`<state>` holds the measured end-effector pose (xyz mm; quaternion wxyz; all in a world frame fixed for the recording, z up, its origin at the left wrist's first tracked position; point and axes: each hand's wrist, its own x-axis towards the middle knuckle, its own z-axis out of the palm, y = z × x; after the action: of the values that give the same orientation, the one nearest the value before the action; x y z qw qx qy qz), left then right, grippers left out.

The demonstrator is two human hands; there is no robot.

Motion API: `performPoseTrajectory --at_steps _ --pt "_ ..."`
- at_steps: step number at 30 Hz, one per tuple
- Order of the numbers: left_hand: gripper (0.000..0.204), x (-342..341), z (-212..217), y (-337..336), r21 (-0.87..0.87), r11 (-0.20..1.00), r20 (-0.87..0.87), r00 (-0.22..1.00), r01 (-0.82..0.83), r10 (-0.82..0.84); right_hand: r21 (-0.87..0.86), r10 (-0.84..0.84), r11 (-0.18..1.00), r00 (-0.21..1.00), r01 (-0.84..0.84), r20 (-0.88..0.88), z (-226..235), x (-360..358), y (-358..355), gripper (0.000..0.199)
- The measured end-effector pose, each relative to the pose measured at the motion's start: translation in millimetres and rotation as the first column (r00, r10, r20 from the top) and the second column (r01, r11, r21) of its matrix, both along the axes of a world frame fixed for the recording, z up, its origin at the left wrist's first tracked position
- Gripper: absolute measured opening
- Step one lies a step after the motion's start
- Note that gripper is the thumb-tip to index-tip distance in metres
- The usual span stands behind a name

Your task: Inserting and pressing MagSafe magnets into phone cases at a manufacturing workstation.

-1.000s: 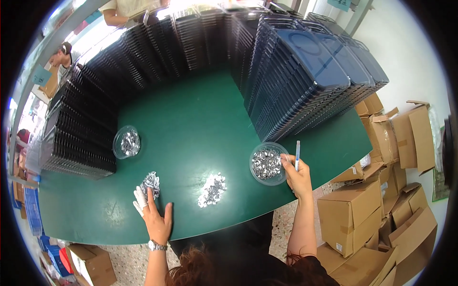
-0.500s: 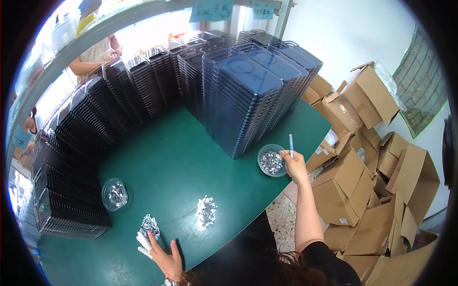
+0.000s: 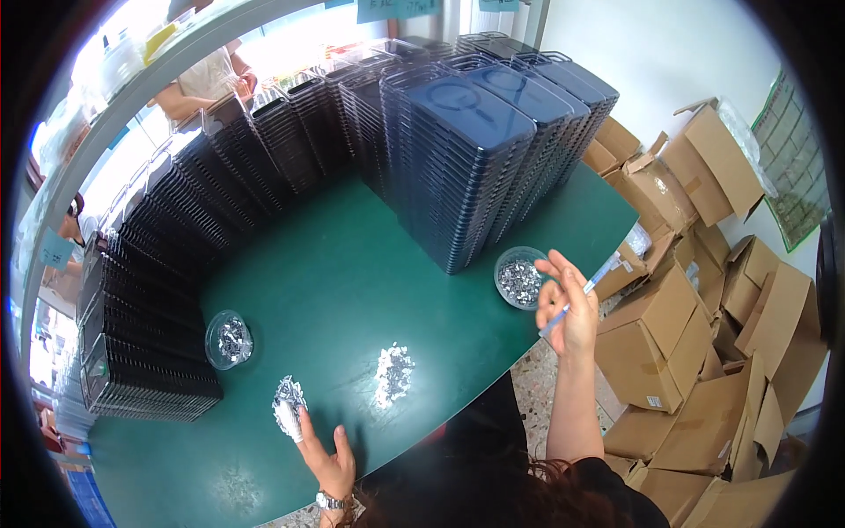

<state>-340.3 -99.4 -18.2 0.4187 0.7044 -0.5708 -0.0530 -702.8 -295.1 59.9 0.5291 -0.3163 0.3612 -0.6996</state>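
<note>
My left hand (image 3: 327, 459) rests low over the green table, fingers stretched out, white coverings on some of its fingertips. Those fingertips touch a small pile of silvery bits (image 3: 287, 392). In my right hand (image 3: 574, 321), raised beside the table's right edge, a slim white-and-blue pen-like stick (image 3: 602, 273) lies slantwise between the fingers. Just left of that hand stands a clear round tub (image 3: 499, 295) of small silvery pieces. Between the hands is another loose pile of shiny bits (image 3: 393, 374).
A second clear tub (image 3: 211, 345) holds similar pieces at the left. Tall stacks of dark, clear-edged phone cases (image 3: 466, 194) curve along the back and left of the table (image 3: 334, 264). Cardboard boxes (image 3: 647, 352) are heaped at the right. Other people (image 3: 211, 79) are beyond the stacks.
My right hand has lifted away from the right tub's rim and turned, tilting the pen-like stick from upright to slanting. My left hand stays at its pile. The whole view has shifted slightly.
</note>
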Motion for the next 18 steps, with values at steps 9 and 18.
performPoseTrajectory --at_steps 9,18 --pt "0.062 -36 39 -62 -0.090 0.969 0.015 0.973 0.230 -0.229 0.146 0.277 0.943 0.949 -0.299 0.154 -42 92 -10 0.059" --pt "0.042 -32 27 -231 -0.138 0.899 -0.375 0.819 0.415 -0.435 0.229 -0.001 0.973 0.990 -0.031 0.138 -84 114 -51 0.070"
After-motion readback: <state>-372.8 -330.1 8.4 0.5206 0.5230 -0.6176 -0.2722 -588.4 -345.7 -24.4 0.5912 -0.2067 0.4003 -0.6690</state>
